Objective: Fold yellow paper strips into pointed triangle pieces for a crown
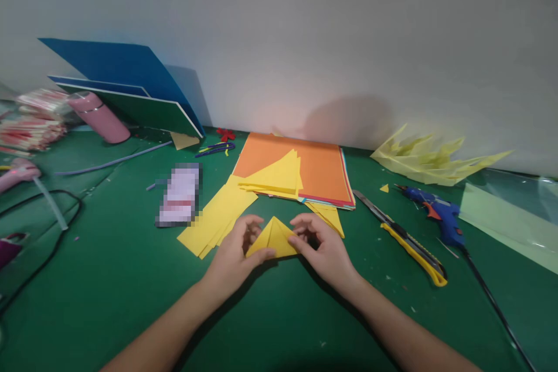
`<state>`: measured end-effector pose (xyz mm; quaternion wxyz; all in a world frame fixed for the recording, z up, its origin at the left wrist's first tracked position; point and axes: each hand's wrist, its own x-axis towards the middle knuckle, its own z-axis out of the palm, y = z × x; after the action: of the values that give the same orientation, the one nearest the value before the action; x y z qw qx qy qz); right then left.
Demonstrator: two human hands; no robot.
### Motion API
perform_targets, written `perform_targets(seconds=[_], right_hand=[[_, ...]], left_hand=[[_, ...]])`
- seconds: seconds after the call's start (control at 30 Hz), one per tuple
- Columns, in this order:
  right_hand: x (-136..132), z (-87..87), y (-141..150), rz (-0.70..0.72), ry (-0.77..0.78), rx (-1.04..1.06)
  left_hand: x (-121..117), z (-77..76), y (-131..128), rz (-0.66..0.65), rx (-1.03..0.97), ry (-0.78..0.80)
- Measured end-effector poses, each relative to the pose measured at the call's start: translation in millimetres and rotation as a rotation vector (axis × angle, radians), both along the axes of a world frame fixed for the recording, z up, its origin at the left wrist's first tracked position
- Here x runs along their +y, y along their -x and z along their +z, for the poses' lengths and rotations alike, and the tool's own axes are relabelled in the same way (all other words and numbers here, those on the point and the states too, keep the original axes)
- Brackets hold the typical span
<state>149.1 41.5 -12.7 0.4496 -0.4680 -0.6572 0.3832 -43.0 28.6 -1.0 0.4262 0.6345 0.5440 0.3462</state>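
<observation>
Between both hands is a folded yellow paper triangle [275, 237], its point facing away from me and creases running down from the tip. My left hand [239, 247] pinches its left corner, thumb lying on top. At the right corner, my right hand [320, 241] grips it with thumb and fingers. Just beyond lie yellow paper strips [213, 218], fanned out on the left. Folded yellow triangles [279, 173] are piled on a stack of coloured paper [322, 160] with an orange sheet uppermost. More yellow paper [329, 218] pokes out behind my right hand.
To the right are a yellow utility knife [403, 241], a blue glue gun [440, 215] with its cord, and a spiky pale-yellow paper piece [436, 160]. On the left are a blurred-out phone-like object [179, 195], a pink bottle [99, 117], blue and green boards [131, 107] and a pink glue gun [20, 173].
</observation>
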Motion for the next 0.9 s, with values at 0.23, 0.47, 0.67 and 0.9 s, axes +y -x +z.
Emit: perform_targets(seconds=[0.23,0.47,0.67,0.9], right_hand=[[1.7,0.6,-2.7,0.010,-0.100,-0.206],[4.3,-0.4,-5.1,0.073,-0.229,-0.459],[3.9,0.0,-5.5,0.060,-0.201,-0.568],[5.5,3.4,-3.3,0.079,-0.127,-0.493]], left_hand=[[2.8,4.4,3.9,-0.023,0.286,-0.162],[5.2,-0.6,5.6,-0.128,0.437,-0.332],[3.2,-1.7,4.6,-0.139,0.490,-0.353],[3.1,-6.0,4.5,-0.126,0.487,-0.337]])
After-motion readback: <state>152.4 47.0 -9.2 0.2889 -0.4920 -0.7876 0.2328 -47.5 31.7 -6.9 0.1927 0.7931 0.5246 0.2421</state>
